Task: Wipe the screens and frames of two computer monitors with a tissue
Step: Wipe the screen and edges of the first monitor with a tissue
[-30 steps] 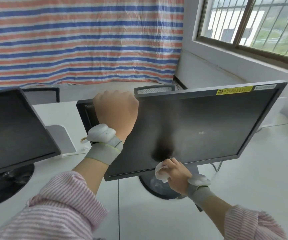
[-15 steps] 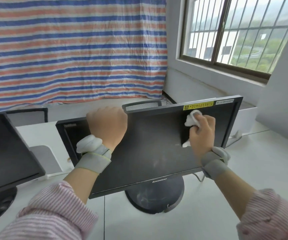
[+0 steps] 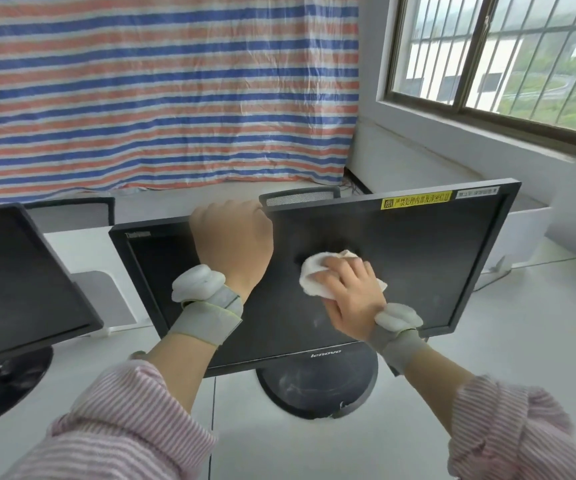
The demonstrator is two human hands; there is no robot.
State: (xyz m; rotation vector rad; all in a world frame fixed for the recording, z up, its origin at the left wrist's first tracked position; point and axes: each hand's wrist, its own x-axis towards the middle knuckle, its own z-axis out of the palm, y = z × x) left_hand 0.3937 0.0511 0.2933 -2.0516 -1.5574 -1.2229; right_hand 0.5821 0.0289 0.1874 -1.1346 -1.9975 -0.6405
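A black monitor [image 3: 428, 258] with a dark screen stands tilted back on a round base [image 3: 317, 389] in front of me. My left hand [image 3: 234, 237] grips its top frame edge, fingers curled over the back. My right hand [image 3: 352, 292] presses a crumpled white tissue [image 3: 314, 275] flat against the middle of the screen. A second black monitor [image 3: 13, 285] stands at the far left, partly cut off by the frame edge; neither hand touches it.
Both monitors rest on a white desk [image 3: 522, 341]. White partition panels [image 3: 522, 233] stand behind it, with chair backs [image 3: 300, 197] beyond. A striped tarp [image 3: 162, 91] hangs at the back, and a barred window [image 3: 501, 60] is at upper right. A cable [image 3: 508, 271] runs along the desk at right.
My right hand has carried the tissue from the screen's bottom edge up to the top right corner, then down and left to the middle. My left hand has stayed on the top edge.
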